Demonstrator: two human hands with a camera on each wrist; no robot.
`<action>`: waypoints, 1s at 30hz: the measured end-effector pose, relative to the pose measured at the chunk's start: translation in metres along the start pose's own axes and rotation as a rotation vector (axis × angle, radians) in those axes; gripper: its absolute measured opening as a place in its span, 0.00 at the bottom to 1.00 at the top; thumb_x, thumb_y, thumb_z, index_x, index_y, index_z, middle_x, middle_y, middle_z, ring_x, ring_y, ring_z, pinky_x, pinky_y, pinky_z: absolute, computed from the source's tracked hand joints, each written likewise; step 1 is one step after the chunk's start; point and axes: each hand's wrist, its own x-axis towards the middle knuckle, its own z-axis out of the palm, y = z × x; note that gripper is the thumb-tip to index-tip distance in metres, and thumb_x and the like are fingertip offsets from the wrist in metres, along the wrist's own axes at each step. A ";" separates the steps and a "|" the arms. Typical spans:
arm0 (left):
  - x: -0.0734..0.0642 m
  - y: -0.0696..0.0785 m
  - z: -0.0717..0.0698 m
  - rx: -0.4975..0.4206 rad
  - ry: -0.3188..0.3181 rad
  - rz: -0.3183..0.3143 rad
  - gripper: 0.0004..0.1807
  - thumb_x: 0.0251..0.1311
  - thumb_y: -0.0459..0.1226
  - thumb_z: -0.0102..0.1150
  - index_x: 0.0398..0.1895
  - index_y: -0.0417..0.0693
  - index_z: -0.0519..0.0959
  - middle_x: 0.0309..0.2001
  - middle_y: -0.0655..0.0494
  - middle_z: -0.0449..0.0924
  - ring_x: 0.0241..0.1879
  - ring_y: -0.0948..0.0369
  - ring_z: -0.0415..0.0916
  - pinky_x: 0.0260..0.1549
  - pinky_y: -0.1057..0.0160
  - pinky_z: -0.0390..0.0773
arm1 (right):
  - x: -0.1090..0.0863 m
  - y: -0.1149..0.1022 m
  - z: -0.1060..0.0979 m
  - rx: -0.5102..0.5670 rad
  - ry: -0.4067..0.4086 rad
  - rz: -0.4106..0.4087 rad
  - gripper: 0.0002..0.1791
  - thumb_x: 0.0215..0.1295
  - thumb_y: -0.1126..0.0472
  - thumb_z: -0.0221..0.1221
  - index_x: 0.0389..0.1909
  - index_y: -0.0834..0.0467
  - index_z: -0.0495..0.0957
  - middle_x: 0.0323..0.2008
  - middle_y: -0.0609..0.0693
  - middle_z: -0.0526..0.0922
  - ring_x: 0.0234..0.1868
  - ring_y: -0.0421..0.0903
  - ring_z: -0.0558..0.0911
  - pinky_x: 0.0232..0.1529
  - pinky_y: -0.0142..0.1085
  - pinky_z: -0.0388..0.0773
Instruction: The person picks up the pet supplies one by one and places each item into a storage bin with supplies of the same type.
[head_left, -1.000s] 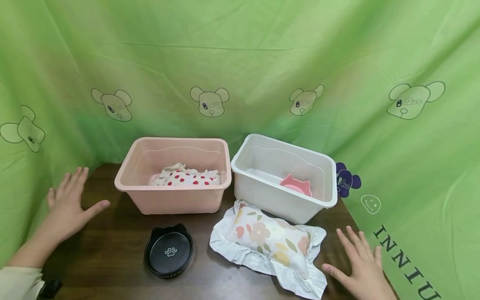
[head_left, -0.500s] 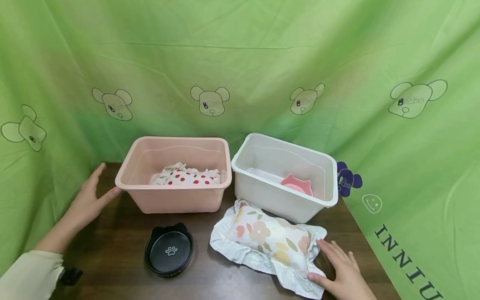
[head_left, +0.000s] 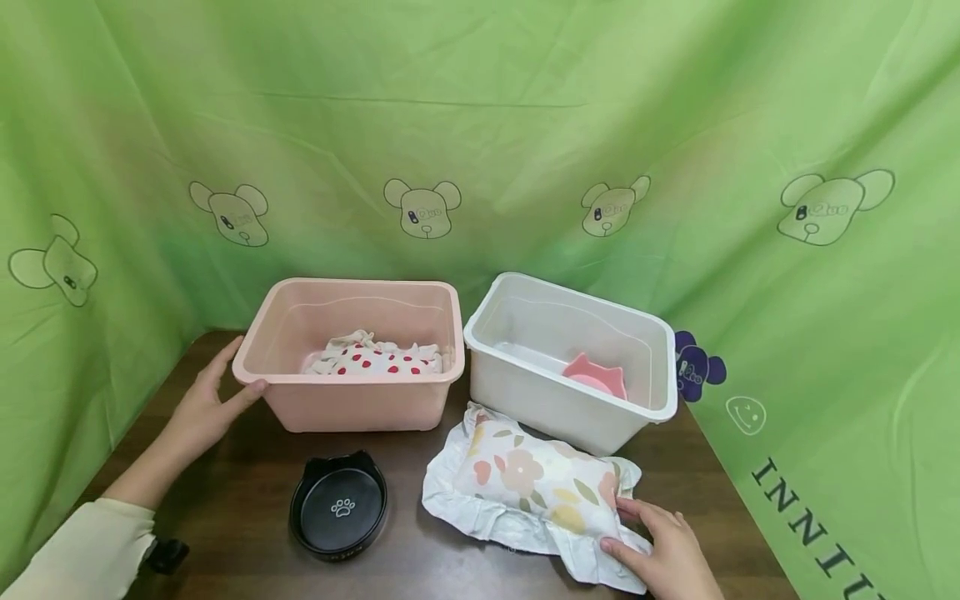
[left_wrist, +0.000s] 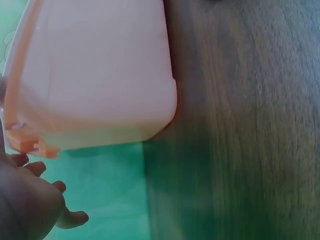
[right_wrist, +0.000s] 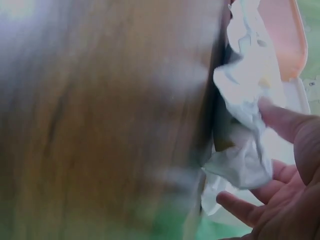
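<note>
In the head view, my left hand [head_left: 201,417] is at the left end of a pink plastic bin [head_left: 360,404], its thumb near the front corner of the rim. Its fingers look extended in the left wrist view, close to the bin's rim. A small pillow in a flower print with white ruffles [head_left: 517,471] lies on the table in front of a white bin. My right hand [head_left: 671,546] pinches the pillow's right end, thumb on the near ruffle; the right wrist view shows the ruffle between thumb and fingers.
A black cat-eared pet bowl [head_left: 339,510] stands on the brown table [head_left: 247,542]. Inside the pink bin is a white cloth item with red dots [head_left: 382,360]. The white bin [head_left: 525,392] holds a pink cat-eared dish [head_left: 596,375]. A green curtain [head_left: 480,133] surrounds the table.
My left hand has moved right and up to the pink bin's left end. My right hand has come left onto the pillow's right end, and its ruffle there has shifted slightly.
</note>
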 end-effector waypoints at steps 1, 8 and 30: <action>0.000 0.000 0.001 -0.009 0.004 0.003 0.46 0.72 0.49 0.59 0.84 0.57 0.44 0.81 0.36 0.45 0.76 0.28 0.41 0.61 0.18 0.49 | 0.000 -0.001 0.001 -0.003 0.019 0.001 0.30 0.40 0.51 0.82 0.47 0.57 0.87 0.42 0.49 0.90 0.48 0.61 0.84 0.56 0.62 0.69; 0.003 0.004 0.006 -0.058 0.036 0.001 0.45 0.73 0.49 0.57 0.85 0.61 0.44 0.82 0.38 0.44 0.77 0.30 0.39 0.63 0.19 0.47 | -0.001 -0.005 0.001 -0.016 0.056 0.098 0.21 0.41 0.52 0.82 0.39 0.50 0.90 0.36 0.41 0.88 0.41 0.42 0.84 0.42 0.38 0.78; 0.009 0.003 0.033 -0.569 0.091 0.095 0.40 0.75 0.32 0.52 0.84 0.51 0.45 0.81 0.42 0.48 0.71 0.65 0.58 0.58 0.81 0.64 | 0.020 -0.024 -0.017 0.244 0.303 0.036 0.18 0.34 0.71 0.82 0.24 0.48 0.90 0.30 0.39 0.85 0.38 0.28 0.74 0.46 0.18 0.62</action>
